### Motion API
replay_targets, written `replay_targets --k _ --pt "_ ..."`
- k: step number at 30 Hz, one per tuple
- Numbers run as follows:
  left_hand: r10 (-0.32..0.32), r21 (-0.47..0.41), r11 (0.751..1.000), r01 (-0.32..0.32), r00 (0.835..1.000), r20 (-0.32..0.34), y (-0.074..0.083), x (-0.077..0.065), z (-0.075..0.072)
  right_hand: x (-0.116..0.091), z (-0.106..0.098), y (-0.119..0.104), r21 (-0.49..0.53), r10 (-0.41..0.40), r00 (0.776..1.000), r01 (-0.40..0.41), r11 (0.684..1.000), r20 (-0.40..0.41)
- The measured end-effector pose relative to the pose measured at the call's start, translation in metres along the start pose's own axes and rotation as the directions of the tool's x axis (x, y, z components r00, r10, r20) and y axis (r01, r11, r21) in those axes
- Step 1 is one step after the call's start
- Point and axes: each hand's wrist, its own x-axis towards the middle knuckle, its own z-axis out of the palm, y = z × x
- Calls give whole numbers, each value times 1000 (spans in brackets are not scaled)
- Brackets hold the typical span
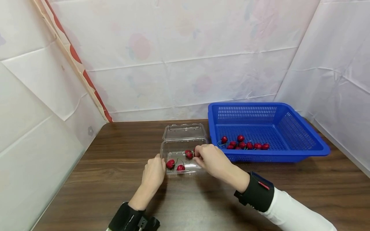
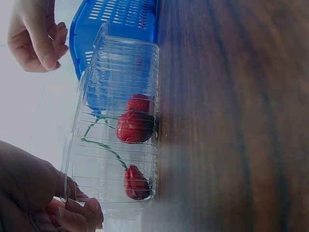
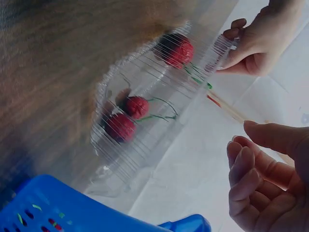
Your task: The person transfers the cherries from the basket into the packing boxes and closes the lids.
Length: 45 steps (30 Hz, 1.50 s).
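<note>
A clear plastic clamshell box (image 1: 185, 144) stands on the table with its lid folded back. Several red cherries (image 1: 170, 164) with green stems lie inside it. My left hand (image 1: 154, 171) holds the near left edge of the box, its fingertips (image 2: 72, 212) curled at the rim in the left wrist view. Over the right side of the box is my right hand (image 1: 212, 160), beside a cherry partly hidden by its fingers. Seen from the right wrist, the thumb and loosely bent fingers (image 3: 246, 169) have nothing between them, and the cherries (image 3: 136, 107) rest apart below.
A blue perforated basket (image 1: 268, 152) stands right of the box, close to it. More cherries (image 1: 241, 145) are gathered along its near side. White patterned sheets (image 1: 179, 64) close off the back and sides of the dark wooden table (image 1: 115, 179).
</note>
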Motion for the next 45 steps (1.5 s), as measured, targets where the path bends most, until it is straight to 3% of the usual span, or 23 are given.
replay_targets --k 23,45 --pt "-5 -1 1000 5 1000 9 -2 1 1 3 -39 10 -138 106 993 -98 986 52" --pt "-12 -15 1000 12 1000 -2 -1 0 2 4 -71 41 -175 211 959 -179 968 189"
